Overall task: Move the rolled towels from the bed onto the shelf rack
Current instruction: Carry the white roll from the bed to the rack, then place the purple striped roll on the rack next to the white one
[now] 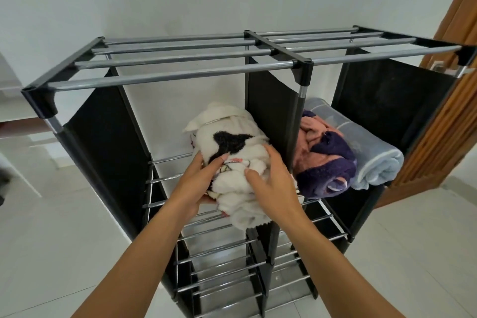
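A black shelf rack [160,77] with metal bars stands against the white wall. On its second tier, in the left compartment beside the centre divider, lies a rolled white towel with a black patch [232,137]. My left hand [198,183] grips its near end from the left and underneath. My right hand [271,178] holds it from the right, fingers curled over the roll. In the right compartment lie a pink and purple rolled towel [327,157] and a light blue rolled towel [369,150], side by side. The bed is out of view.
Lower tiers of bare metal bars [227,266] show below the towels. A wooden door [454,100] stands at the right, close to the rack's corner. White tiled floor [51,240] surrounds the rack. A pale furniture edge [15,85] shows at far left.
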{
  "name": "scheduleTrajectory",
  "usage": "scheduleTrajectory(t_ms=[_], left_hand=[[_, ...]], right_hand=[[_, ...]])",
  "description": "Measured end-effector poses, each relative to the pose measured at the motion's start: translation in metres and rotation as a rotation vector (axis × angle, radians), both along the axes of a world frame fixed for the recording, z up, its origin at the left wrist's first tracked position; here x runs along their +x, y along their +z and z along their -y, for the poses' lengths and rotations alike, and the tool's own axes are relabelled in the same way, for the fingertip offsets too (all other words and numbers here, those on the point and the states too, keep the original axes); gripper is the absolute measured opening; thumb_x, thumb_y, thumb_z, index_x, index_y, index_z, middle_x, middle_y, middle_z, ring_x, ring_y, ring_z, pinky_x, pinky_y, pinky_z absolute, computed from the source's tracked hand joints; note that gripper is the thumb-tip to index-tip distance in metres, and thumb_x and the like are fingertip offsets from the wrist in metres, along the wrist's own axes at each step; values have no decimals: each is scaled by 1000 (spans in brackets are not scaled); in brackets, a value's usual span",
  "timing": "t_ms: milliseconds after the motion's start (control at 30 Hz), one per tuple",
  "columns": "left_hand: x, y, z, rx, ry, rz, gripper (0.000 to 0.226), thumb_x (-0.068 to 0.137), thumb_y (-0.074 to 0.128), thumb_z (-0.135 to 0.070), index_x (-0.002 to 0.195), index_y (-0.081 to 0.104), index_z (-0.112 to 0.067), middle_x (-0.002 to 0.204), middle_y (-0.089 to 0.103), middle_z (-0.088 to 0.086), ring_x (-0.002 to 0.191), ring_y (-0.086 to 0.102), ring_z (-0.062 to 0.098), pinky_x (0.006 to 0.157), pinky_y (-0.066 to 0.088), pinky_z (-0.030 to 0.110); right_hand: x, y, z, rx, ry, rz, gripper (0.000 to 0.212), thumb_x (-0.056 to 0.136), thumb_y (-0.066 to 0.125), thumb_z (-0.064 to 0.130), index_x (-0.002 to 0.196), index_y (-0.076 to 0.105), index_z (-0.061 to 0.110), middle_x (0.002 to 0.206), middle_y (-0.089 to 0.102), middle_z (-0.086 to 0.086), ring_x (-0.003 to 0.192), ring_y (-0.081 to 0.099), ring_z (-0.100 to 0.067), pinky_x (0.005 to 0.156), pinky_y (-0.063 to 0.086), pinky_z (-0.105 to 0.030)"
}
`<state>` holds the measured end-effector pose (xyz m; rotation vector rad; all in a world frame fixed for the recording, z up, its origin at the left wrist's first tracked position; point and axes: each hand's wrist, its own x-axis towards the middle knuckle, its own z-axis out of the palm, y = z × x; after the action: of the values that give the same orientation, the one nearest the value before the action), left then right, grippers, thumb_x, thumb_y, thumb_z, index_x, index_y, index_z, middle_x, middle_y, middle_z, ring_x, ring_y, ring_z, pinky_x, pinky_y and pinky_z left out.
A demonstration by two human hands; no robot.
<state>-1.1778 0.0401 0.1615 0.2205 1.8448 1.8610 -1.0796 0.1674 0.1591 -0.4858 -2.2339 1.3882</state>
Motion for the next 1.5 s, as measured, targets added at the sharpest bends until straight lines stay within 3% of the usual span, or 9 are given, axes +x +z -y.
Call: scheduleTrajectory(t_ms=[167, 433, 600, 700, 833, 933, 1100, 1367, 1500], left_hand=[[-3, -6, -1, -220, -26, -107, 56, 81, 64, -55, 131, 47, -36, 123, 63, -6, 103, 65, 19, 62, 62, 39], [-5, -13, 3, -226, -49, -147, 49, 85, 61, -51, 129, 47, -33, 125, 62, -4, 105, 65, 19, 71, 62, 43], [21, -14, 1, -480, 25, -685, 60, 93, 56, -34, 146, 34, -17, 149, 35, 8, 136, 39, 25, 110, 38, 41], [48, -8, -10, -411, 76, -846, 58, 89, 64, -24, 140, 41, -9, 151, 29, 15, 138, 34, 31, 112, 35, 40], [104, -7, -34, -224, 55, -1028, 46, 86, 57, -30, 122, 58, -3, 137, 46, 18, 128, 44, 30, 106, 35, 33], [162, -17, -63, -128, -265, -1150, 41, 86, 51, -33, 113, 64, -5, 117, 62, 10, 110, 57, 22, 97, 45, 31], [296, -53, -117, -396, -1116, -1169, 40, 90, 52, -46, 125, 57, -25, 118, 64, -6, 106, 60, 14, 93, 46, 27], [588, -110, -121, -305, -1753, -982, 36, 90, 60, -34, 121, 61, -16, 106, 62, 0, 93, 60, 16, 85, 47, 25], [735, -128, -92, -226, -2067, -932, 12, 90, 62, -26, 99, 62, -19, 93, 58, 0, 85, 55, 13, 71, 45, 10]], right_hand=[[-6, -23, 11, 117, -49, 41, 61, 92, 45, 32, 147, 28, 12, 152, 33, -9, 140, 32, -21, 116, 26, -30], [-1, -23, 10, 143, -51, 53, 57, 96, 48, 26, 148, 27, 15, 151, 33, -6, 138, 33, -18, 115, 27, -28], [32, -32, 16, 163, -56, 29, 52, 93, 54, 21, 142, 36, 17, 139, 42, 5, 123, 39, -1, 105, 32, -14], [64, -46, 15, 181, -103, 68, 49, 92, 56, 23, 138, 40, 20, 133, 45, 12, 120, 40, 2, 102, 31, -12], [129, -58, 1, 181, -205, 180, 51, 93, 55, 25, 140, 36, 26, 139, 42, 11, 119, 38, 4, 100, 33, -13], [197, -56, -14, 118, -383, 226, 52, 93, 57, 24, 140, 35, 26, 142, 43, 7, 119, 46, -4, 98, 40, -20], [369, -60, -19, 11, -822, 266, 52, 90, 60, 20, 139, 39, 17, 138, 48, -1, 107, 54, -11, 92, 48, -29], [684, -99, 94, -319, -1277, 406, 28, 87, 62, 24, 114, 55, 20, 101, 65, 1, 92, 64, -19, 76, 48, -27], [802, -113, 177, -485, -1590, 329, 32, 87, 60, 22, 119, 54, 18, 91, 64, 4, 79, 60, -12, 64, 43, -16]])
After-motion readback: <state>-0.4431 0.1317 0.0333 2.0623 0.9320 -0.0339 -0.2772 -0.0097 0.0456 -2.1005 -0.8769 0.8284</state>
